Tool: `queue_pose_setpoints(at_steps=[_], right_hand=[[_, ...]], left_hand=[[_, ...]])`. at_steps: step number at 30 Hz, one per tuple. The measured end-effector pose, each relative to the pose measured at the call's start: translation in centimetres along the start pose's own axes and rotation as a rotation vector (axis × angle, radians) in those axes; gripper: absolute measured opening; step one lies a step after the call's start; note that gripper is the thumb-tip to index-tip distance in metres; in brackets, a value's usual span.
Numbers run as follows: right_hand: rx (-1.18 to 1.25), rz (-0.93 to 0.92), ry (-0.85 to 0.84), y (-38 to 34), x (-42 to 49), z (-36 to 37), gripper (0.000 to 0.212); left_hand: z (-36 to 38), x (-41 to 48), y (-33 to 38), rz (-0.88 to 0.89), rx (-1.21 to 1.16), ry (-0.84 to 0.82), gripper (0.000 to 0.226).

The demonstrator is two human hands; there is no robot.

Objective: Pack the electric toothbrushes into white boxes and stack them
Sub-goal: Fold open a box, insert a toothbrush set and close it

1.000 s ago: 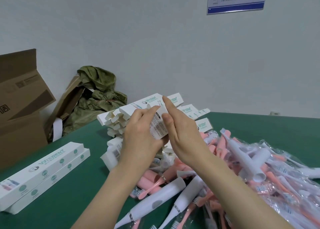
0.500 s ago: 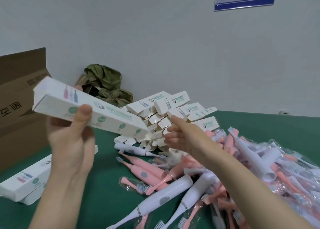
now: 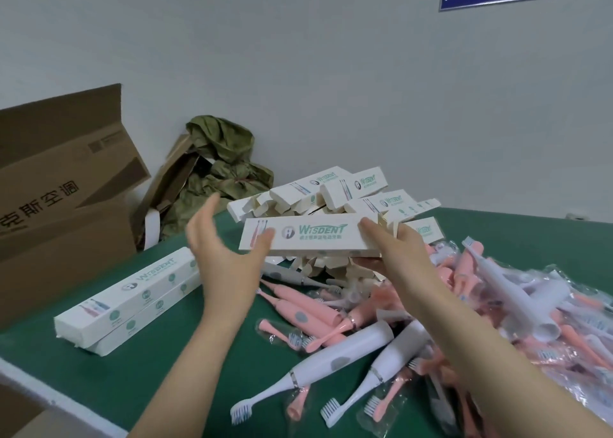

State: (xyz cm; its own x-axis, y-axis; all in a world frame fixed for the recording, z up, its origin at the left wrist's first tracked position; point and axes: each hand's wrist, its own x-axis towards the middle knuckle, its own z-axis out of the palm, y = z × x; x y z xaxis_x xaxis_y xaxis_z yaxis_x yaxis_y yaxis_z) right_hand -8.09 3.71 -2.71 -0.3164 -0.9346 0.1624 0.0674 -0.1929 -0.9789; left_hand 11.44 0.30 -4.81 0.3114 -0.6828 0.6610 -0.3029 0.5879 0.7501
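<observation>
Packed box (image 3: 132, 300) now stacked, worktop (image 3: 166, 364) | right hand (image 3: 398, 248) grips fresh Wisdent box (image 3: 308, 236) | left hand (image 3: 225, 258) open, approaching | next: load toothbrush.

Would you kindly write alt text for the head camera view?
Right hand holds a white toothbrush box over a green table, the open left hand reaching for it. Pink and white toothbrushes lie below, packed boxes stacked at left.
</observation>
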Motion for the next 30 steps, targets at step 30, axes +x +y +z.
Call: queue_pose_setpoints(at_steps=[30], right_hand=[[-0.122, -0.192, -0.101, -1.6, -1.3, 1.1, 0.020]], left_hand=[[2.4, 0.0, 4.0, 0.385, 0.097, -0.552, 0.022]])
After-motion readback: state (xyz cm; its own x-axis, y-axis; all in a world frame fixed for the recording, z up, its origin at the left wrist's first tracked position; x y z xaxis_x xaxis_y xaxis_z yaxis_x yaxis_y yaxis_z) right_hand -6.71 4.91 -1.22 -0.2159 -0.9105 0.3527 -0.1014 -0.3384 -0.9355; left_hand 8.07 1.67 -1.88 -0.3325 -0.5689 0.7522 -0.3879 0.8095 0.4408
